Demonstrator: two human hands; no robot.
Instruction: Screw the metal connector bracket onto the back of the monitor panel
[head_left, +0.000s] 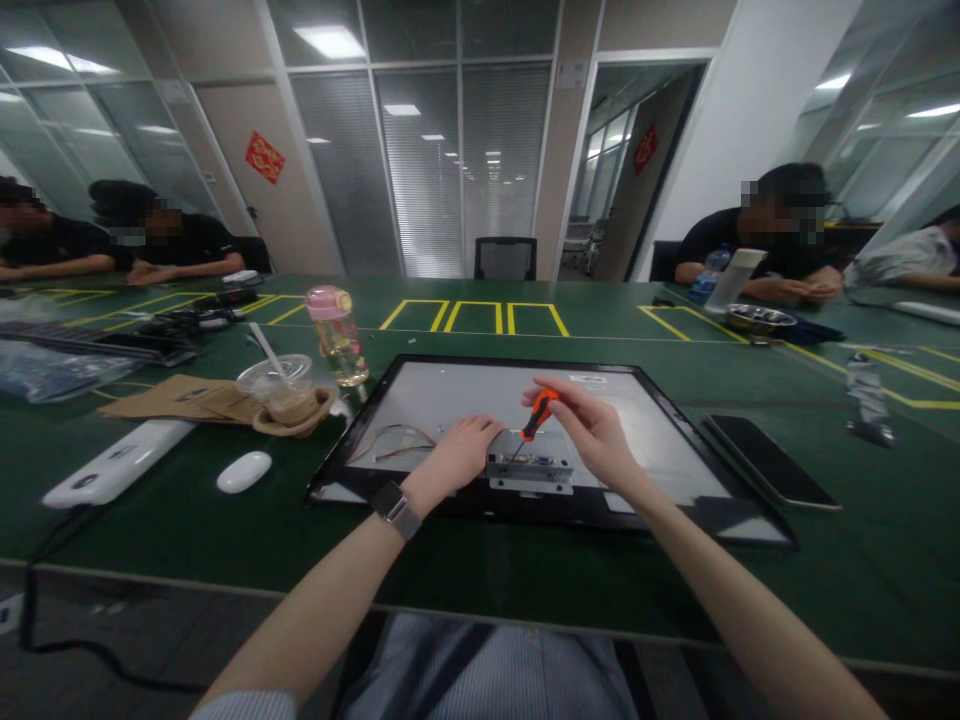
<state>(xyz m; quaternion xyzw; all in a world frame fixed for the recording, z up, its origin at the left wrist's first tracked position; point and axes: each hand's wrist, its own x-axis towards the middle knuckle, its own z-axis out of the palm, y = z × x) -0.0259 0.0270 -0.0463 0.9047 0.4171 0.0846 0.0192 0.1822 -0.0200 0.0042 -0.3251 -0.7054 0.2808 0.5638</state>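
A monitor panel (660, 440) lies face down on the green table, its bare metal back up. A small metal port bracket (531, 470) sits on its near edge, and thin wires (394, 440) loop across the metal to the left. My right hand (589, 425) is closed round an orange-handled screwdriver (538, 412), its tip pointing down at the bracket. My left hand (457, 455), with a watch on the wrist, rests curled on the panel just left of the bracket, touching its edge.
A white mouse (244, 471), a white flat device (112, 465), a plastic cup in a paper bag (281, 395) and a pink-capped bottle (337, 335) stand at left. A black phone (772, 458) lies right of the panel. Other people sit along the far side.
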